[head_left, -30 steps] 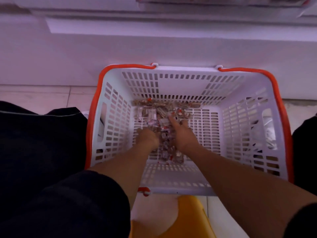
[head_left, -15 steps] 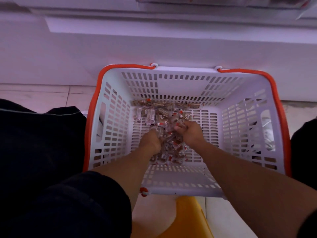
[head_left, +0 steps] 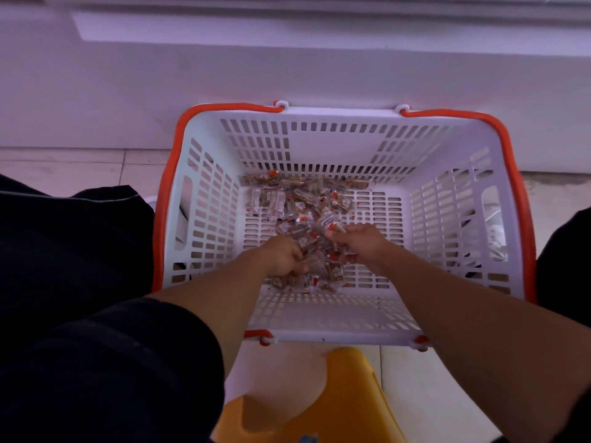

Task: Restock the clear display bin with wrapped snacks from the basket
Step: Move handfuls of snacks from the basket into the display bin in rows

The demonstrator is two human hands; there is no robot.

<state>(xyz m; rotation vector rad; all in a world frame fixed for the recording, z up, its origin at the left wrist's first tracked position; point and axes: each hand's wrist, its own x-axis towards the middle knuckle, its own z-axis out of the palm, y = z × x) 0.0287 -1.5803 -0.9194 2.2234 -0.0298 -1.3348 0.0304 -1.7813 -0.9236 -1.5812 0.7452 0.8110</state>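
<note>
Basket (head_left: 335,145): white slotted walls, orange handles folded down along the rim, standing on the floor against a white base panel at 12 o'clock; handles down leaves the mouth free for both arms.
Wrapped snacks (head_left: 297,199): loose pile on the basket bottom, running from 12 o'clock toward the near wall.
Left hand (head_left: 283,255): fingers curled into the pile, gripping wrappers from its 9 o'clock side.
Right hand (head_left: 361,246): fingers curled round several wrappers at the 3 o'clock side (exact count not readable).
Reason for hold: both hands close inward, judged a two-handed scoop to lift more per trip.
Clear display bin: not in view.
Yellow stool (head_left: 345,398): at 6 o'clock, just behind the basket.
</note>
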